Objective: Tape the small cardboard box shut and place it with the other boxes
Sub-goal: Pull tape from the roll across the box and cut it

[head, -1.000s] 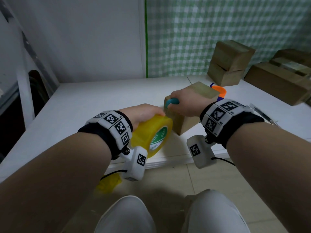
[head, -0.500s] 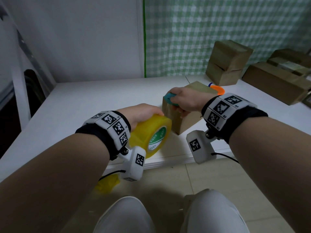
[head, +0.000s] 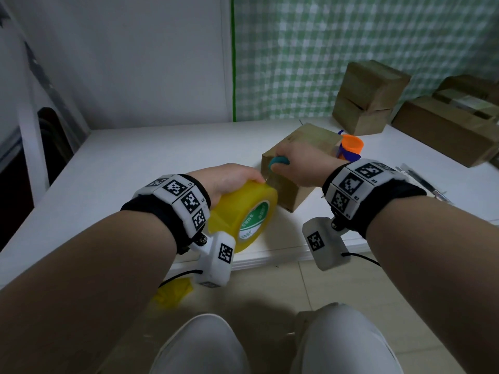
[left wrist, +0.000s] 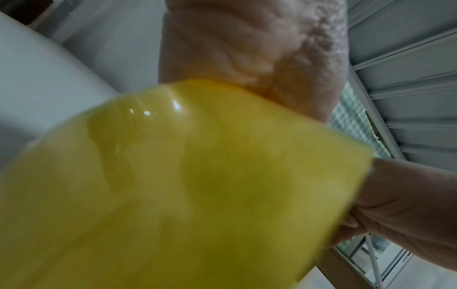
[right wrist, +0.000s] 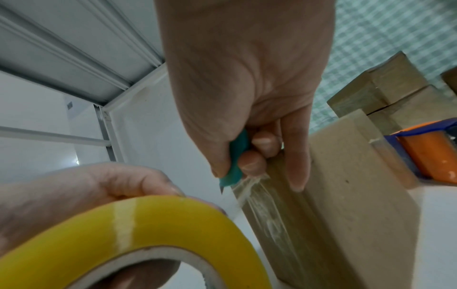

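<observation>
The small cardboard box (head: 299, 168) (right wrist: 351, 195) stands on the white table (head: 135, 163) near its front edge, with clear tape (right wrist: 267, 221) down its near side. My left hand (head: 229, 182) grips a yellow tape roll (head: 243, 211) (left wrist: 185, 185) (right wrist: 138, 226) just left of the box. My right hand (head: 299, 166) (right wrist: 249, 160) grips a teal cutter (head: 278, 161) (right wrist: 235, 166) at the box's upper near edge. Its blade tip points at the tape's loose crinkled end. One straight finger (right wrist: 296, 166) lies against the box.
Two stacked cardboard boxes (head: 370, 98) stand at the back right by the green checked curtain (head: 351, 49). A long box (head: 445, 130) lies further right. An orange and blue object (head: 349, 148) sits behind the small box. The table edge runs just below my wrists.
My right hand with the cutter has shifted slightly up and back along the box's near edge. The left hand and the roll have barely moved.
</observation>
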Available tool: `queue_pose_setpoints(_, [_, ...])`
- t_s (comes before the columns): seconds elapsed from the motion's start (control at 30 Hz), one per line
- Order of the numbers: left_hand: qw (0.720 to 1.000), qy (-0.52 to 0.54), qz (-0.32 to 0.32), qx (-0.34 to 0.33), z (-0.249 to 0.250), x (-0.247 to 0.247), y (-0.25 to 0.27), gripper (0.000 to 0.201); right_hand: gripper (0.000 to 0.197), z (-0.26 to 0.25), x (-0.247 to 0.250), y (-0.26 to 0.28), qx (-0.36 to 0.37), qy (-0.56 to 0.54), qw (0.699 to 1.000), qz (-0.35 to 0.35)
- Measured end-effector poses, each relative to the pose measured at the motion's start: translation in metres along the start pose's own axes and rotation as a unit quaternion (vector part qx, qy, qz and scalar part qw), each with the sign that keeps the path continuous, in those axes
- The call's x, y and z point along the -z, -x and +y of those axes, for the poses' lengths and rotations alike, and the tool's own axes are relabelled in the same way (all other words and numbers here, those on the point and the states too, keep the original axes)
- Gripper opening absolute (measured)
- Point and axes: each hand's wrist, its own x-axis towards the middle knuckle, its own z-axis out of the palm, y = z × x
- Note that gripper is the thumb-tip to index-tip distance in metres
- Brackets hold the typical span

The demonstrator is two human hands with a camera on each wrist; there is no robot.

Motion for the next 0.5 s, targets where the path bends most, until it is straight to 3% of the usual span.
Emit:
queue_pose_setpoints(0.13, [1.000,0.004,-0.006,0.006,0.0005,0.0000,-0.0019,0.034,0.011,0.0000,0.0019,-0.0006,0.004,0.003,1.000,-0.006])
queue_pose_setpoints(0.27, [1.000,0.004,-0.008,0.012,0.0001,0.0006,-0.0038,0.039,0.028,-0.0007,0.0052,0.0006,-0.003,-0.017,0.999,-0.033])
queue_pose_setpoints(0.5, [0.999,0.014,-0.030,0.035,-0.0014,0.0031,-0.0060,0.045,0.028,-0.0031,0.0067,0.0021,0.003,-0.004,0.999,-0.042])
